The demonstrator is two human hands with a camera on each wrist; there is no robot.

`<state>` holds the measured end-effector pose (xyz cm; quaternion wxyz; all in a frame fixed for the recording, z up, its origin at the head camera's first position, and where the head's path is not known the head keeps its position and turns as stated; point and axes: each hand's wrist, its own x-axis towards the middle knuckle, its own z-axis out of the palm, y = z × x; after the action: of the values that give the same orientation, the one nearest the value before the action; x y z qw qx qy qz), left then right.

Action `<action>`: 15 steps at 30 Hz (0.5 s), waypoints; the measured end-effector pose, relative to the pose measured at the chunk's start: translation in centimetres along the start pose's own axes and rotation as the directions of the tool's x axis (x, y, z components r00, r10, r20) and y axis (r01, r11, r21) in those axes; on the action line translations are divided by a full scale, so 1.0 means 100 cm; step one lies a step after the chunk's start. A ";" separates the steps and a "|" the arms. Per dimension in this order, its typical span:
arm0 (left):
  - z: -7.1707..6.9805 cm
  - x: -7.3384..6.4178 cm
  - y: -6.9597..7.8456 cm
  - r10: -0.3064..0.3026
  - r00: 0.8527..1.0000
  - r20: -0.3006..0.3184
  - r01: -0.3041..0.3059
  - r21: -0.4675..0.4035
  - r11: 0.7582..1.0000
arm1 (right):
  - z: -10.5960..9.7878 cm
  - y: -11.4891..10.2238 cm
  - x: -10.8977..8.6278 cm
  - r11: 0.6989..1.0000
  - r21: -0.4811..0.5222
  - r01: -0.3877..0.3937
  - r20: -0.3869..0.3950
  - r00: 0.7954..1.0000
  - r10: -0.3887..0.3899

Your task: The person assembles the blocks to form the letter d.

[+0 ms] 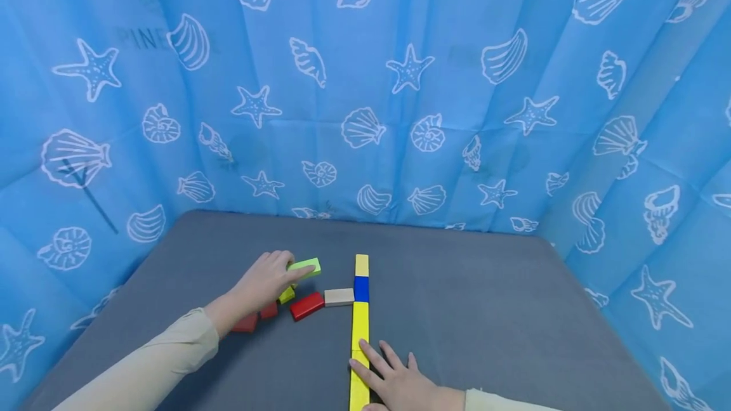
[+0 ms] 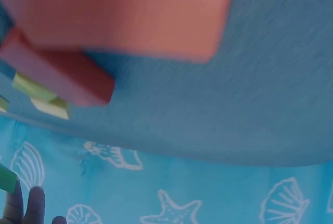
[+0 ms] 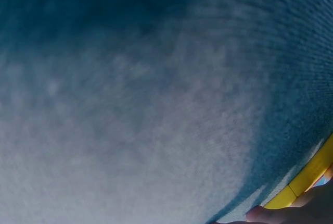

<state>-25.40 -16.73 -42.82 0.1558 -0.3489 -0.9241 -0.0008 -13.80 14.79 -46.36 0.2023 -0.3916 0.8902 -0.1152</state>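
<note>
In the head view my left hand (image 1: 270, 279) pinches a light green block (image 1: 308, 267) over the loose blocks on the left. That block also shows at the edge of the left wrist view, a green corner (image 2: 7, 179) by the fingertips. My right hand (image 1: 402, 385) rests with spread fingers on two long yellow blocks (image 1: 360, 322) laid end to end. Beyond them in the same line come a blue block (image 1: 362, 289) and a pale yellow block (image 1: 362, 265). A cream block (image 1: 339, 297) sits at the left side of the line, with a red block (image 1: 306, 306) at its other end.
Dark red blocks (image 1: 268, 310) and a yellow block (image 1: 287, 295) lie beneath and beside the left forearm. Grey cloth (image 1: 485, 309) covers the table. A blue curtain (image 1: 394, 81) printed with shells and starfish hangs behind and along both sides.
</note>
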 end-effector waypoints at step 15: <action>-0.004 -0.071 0.011 0.116 0.992 -0.044 -0.118 -0.035 0.992 | 0.001 0.001 0.000 1.000 -0.001 -0.008 -0.005 1.000 0.008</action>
<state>-19.50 -20.50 -44.59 0.1681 -0.4052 -0.8985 -0.0162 -13.86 14.86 -46.48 0.2007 -0.3880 0.8922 -0.1150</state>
